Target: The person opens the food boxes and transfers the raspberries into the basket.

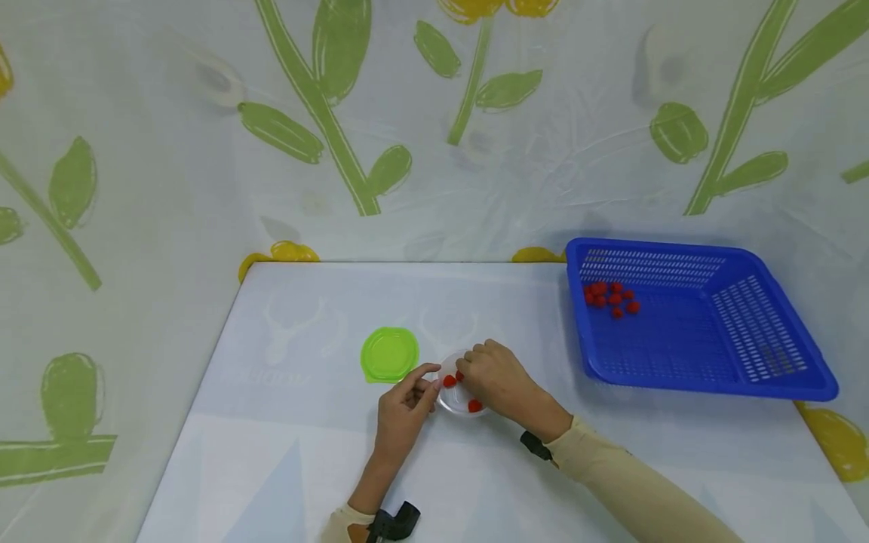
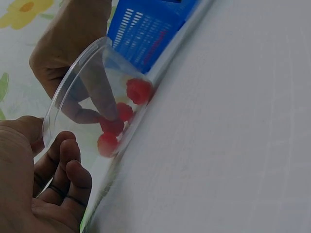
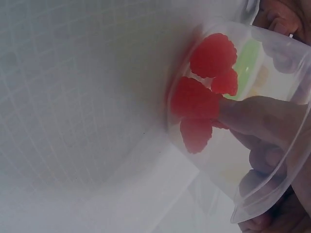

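Observation:
A clear round plastic cup [image 1: 455, 408] stands on the white table with several red raspberries [image 2: 139, 91] at its bottom. My left hand [image 1: 400, 418] grips the cup's rim at its left side, thumb and forefinger at the edge, the other fingers curled below. From the right, my right hand [image 1: 502, 381] reaches down inside the cup. Its thumb and finger pinch one raspberry [image 3: 193, 99] near the bottom, seen through the clear wall in both wrist views. A bright green lid [image 1: 390, 354] lies flat on the table just behind the left hand.
At the right stands a blue plastic basket [image 1: 679, 381] with slotted walls. Several raspberries [image 1: 615, 299] are grouped in its left back corner. Behind the white table [image 1: 305, 430] hangs a pale cloth [image 1: 584, 166] printed with leaves and flowers.

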`<state>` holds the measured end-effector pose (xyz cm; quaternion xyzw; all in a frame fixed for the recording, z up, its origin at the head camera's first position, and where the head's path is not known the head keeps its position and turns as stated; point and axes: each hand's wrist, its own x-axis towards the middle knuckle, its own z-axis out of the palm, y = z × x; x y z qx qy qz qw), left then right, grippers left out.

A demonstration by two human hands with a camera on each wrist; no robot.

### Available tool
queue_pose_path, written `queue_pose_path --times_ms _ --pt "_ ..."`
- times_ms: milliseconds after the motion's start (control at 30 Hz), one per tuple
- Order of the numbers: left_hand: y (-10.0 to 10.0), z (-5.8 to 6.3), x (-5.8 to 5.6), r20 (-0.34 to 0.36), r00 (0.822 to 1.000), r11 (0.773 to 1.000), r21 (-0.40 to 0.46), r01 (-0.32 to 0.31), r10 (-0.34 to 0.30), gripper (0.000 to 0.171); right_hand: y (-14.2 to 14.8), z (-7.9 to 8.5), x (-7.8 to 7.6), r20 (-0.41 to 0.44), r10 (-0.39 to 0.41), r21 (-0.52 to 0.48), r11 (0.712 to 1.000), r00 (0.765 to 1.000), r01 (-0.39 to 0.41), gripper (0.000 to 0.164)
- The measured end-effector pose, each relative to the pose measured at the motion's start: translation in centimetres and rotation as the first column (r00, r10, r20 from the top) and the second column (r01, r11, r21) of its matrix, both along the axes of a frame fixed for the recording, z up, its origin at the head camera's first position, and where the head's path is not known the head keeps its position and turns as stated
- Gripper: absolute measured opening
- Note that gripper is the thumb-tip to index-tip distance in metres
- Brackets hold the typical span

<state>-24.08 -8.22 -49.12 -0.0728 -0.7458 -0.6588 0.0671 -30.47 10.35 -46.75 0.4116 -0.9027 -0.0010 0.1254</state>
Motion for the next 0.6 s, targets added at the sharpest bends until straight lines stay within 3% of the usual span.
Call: queue_pose_path --times_ms 133,367,600 --pt "0.1 0.0 0.0 -0.015 1.0 1.0 -0.002 -0.005 0.005 0.026 0.3 0.3 0.0 0.052 0.009 -0.016 1.0 0.999 -0.008 0.016" --pt "0.3 -0.1 -0.1 -0.034 0.999 1.0 -0.014 -0.004 0.004 0.026 1.5 1.7 0.4 0.171 0.005 -0.127 0.992 0.985 0.017 0.014" --pt "0.1 -0.2 0.1 0.013 1.0 1.0 -0.016 -0.011 0.012 0.026 2.8 4.0 0.4 0.231 -0.009 -0.179 0.982 0.973 0.051 0.018"
